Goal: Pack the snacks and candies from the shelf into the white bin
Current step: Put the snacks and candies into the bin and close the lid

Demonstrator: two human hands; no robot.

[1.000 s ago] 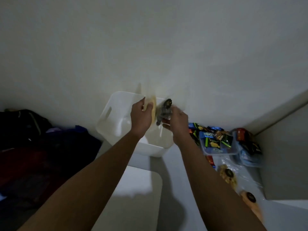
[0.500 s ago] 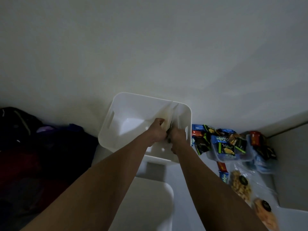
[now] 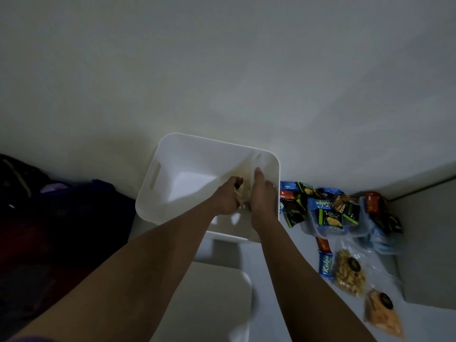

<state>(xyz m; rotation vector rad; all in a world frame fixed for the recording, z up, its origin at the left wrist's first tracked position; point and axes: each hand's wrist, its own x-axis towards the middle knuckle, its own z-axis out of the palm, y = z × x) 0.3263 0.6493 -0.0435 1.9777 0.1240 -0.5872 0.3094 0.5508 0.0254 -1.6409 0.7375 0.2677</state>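
Observation:
The white bin (image 3: 172, 154) stands on the shelf against the wall. Both my hands are inside it at its right side. My left hand (image 3: 225, 197) grips a clear bag of yellowish snacks (image 3: 244, 183) with a dark label. My right hand (image 3: 262, 193) rests against the same bag with its fingers fairly straight, next to the bin's right wall. To the right of the bin lies a pile of small blue, green and red snack packets (image 3: 323, 208), some in a clear plastic tub (image 3: 318, 232). Two clear bags of snacks (image 3: 349, 272) (image 3: 382, 313) lie nearer to me.
A white ledge (image 3: 209, 292) sits below the bin. Dark clothes and a bag (image 3: 49, 218) fill the left side. A pale vertical panel (image 3: 424, 243) closes the shelf at the right. The wall rises behind everything.
My hands have gone down from above the bin's rim into the bin with the snack bag. My right hand has loosened to straighter fingers.

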